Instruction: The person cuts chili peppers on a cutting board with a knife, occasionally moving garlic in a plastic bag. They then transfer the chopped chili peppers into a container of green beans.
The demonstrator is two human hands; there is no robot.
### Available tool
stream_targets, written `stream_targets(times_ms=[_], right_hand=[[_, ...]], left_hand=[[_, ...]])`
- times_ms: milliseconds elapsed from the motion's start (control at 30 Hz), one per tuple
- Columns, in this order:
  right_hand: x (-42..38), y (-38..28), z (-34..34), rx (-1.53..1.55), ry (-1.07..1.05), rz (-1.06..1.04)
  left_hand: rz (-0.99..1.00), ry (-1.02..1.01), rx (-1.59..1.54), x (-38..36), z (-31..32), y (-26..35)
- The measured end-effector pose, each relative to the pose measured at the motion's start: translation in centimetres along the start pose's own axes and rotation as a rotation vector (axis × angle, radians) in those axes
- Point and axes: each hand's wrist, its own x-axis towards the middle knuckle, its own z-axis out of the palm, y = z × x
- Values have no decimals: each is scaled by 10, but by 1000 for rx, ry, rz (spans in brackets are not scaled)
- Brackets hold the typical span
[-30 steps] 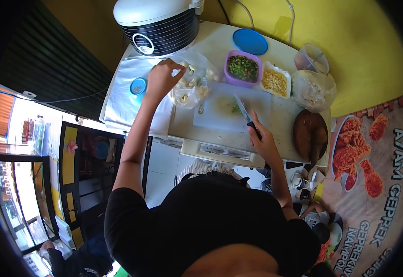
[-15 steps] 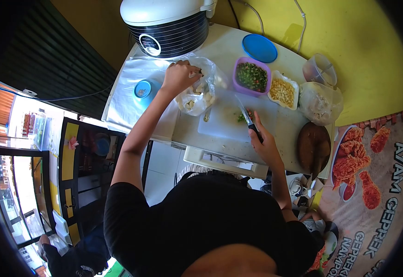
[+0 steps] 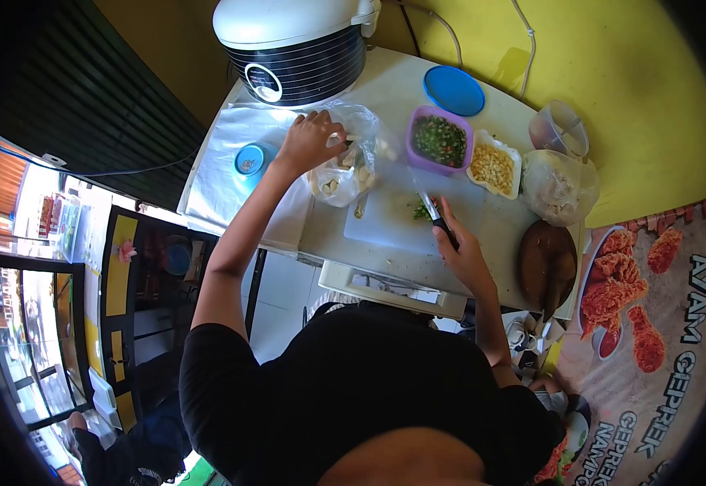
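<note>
My right hand (image 3: 462, 255) is wrapped round the black handle of a knife (image 3: 427, 198). The blade points away from me over a white cutting board (image 3: 385, 231), beside a small heap of chopped green and red pieces (image 3: 424, 211). My left hand (image 3: 312, 144) is closed in a pinch above a clear plastic bag (image 3: 345, 182) that contains pale chunks. What the fingertips hold, if anything, is too small to make out. Beyond the board stand a purple tub (image 3: 467, 154) of chopped green pieces and a white tray (image 3: 517, 174) of yellowish chopped bits.
A rice cooker (image 3: 300, 73) stands at the back left, and a blue cup (image 3: 249, 162) sits on plastic sheeting. On the right are a knotted plastic bag (image 3: 562, 186), a clear container (image 3: 559, 134) and a round brown board (image 3: 546, 259). A blue lid (image 3: 454, 91) lies near the wall.
My left hand has shifted slightly, its back turned more upward over the bag. The knife has stayed nearly in place in my right hand, its tip a little lower.
</note>
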Motion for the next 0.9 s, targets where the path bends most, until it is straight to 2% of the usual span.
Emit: stream_targets(times_ms=[233,367,467,600,700,900], right_hand=[[-12,-4,0,11,-115,-2],[-19,-1,0,-40,-190,0],[-24,-4,-4,-69,-163,41],[-27,2,-6,-76,-64,62],[-31,1,-2,-65,-35,55],[-35,7,4,15,16,-29]], left_hand=[[-125,94,-180,-17,-35,13],[-55,198,-323,-31,-49,46],[-29,88,-460,-47,-52,89],[-97,-93,-577,-64,-25,130],[-134,-127,-566,-65,7,140],[-226,-38,-540,-59,33,145]])
